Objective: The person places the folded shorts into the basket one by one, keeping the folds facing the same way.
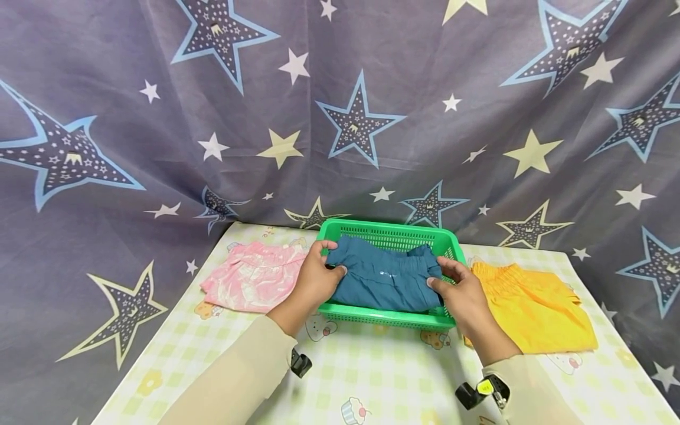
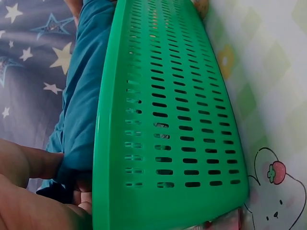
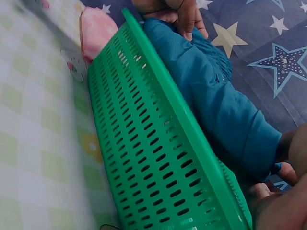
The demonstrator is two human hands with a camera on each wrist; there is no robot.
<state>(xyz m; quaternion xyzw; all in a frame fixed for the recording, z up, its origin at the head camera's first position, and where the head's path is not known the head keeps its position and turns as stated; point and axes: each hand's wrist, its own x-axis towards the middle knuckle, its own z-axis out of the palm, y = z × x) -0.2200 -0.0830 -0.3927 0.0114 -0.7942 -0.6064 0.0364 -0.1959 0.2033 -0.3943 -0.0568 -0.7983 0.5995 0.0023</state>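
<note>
Both left hand (image 1: 317, 276) and right hand (image 1: 463, 295) pinch wrinkled blue fabric (image 1: 385, 280) over a slotted, oblong plastic basket (image 1: 385, 317).

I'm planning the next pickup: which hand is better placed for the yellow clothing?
Probably the right hand: it is nearer the yellow clothing; the left hand is at the other end of the basket. Both hold the blue clothing; release that first.

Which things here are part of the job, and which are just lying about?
In use:
dark blue cloth garment with gathered waistband, held by left hand and right hand
green slotted plastic basket, at whose opening it is held

Seemingly lying about:
pink-and-white cloth garment, left of the basket
yellow cloth garment, right of it
</note>
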